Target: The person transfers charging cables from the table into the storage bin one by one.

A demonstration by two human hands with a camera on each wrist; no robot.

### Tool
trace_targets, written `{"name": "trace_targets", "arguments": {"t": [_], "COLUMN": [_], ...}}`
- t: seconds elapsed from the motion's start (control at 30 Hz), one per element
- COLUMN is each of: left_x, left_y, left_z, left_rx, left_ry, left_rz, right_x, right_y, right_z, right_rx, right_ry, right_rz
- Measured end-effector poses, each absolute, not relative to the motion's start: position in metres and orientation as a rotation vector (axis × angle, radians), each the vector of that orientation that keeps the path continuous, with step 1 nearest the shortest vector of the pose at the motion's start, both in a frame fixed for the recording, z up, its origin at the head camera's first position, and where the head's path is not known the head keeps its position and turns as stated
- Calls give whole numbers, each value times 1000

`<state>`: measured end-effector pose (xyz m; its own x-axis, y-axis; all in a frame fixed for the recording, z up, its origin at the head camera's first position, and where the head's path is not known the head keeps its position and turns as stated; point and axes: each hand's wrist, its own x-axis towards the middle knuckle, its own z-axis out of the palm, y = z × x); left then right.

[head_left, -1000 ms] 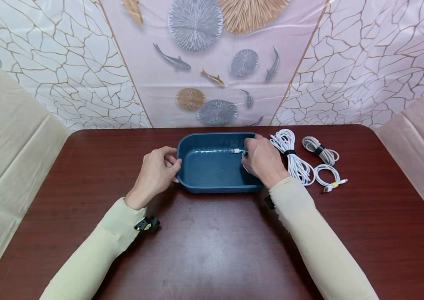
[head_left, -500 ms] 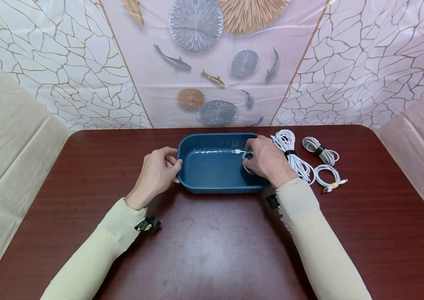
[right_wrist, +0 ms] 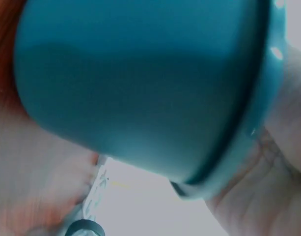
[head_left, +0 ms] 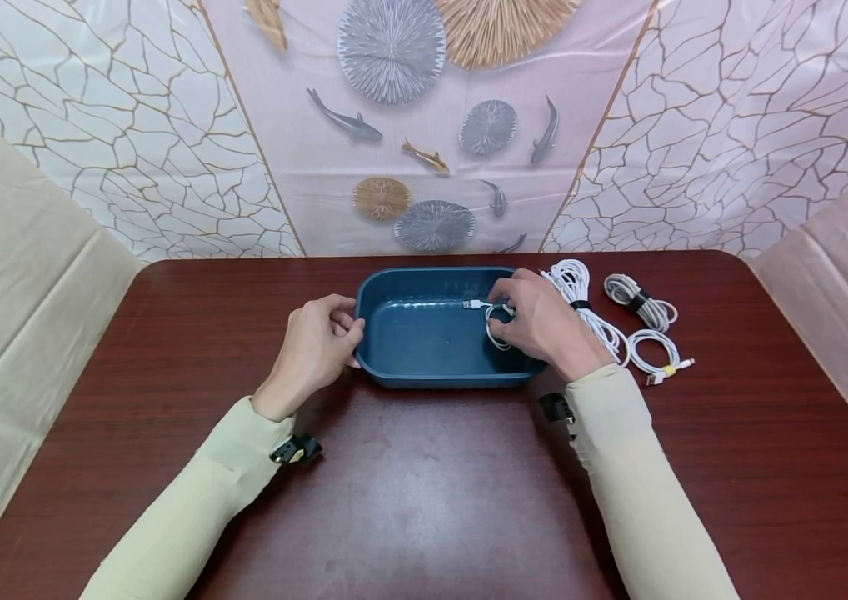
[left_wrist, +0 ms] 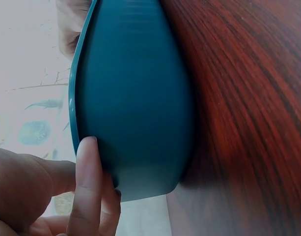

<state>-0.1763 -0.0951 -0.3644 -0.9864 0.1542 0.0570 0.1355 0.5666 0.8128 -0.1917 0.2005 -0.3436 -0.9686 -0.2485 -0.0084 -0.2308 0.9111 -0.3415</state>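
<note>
A dark blue-green plastic bin (head_left: pixel 424 342) stands near the back of the table. At its left end, my left hand (head_left: pixel 315 346) holds the rim between thumb and fingers. The left wrist view shows a fingertip (left_wrist: pixel 88 155) against the outer wall. My right hand (head_left: pixel 544 321) reaches over the right end, thumb and index finger spread apart. Below them a coiled white USB cable (head_left: pixel 497 340) lies inside the bin, its plug pointing left. Part of the coil is hidden by the hand. In the right wrist view, the bin's end wall blocks the fingertips.
Right of the bin lies a large white cable bundle (head_left: pixel 607 335) with a black strap. Beyond it are a grey cable bundle (head_left: pixel 637 300) and a thin white coil (head_left: pixel 647 335) with a yellow tie. A patterned cloth (head_left: pixel 424 225) hangs behind the table.
My right hand has shifted slightly right and its thumb and index finger have parted, so more of the white coil shows. The plug and my left hand stay nearly in place.
</note>
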Motion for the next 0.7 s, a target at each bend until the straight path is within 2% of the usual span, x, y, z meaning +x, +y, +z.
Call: {"name": "trace_targets", "arguments": {"t": [0.2,0.7], "left_x": [-175,-176], "left_y": [-94,-93], "left_z": [-365,-365], "left_rx": [252,261], "left_ry": [2769,2773], "left_rz": [1441,1434], "right_x": [-189,-180], "right_y": [210,221], "right_z": [-337,-326], "right_rx": [-449,-403], "right_ry": [3006,2966], "right_rz": [-637,-719]}}
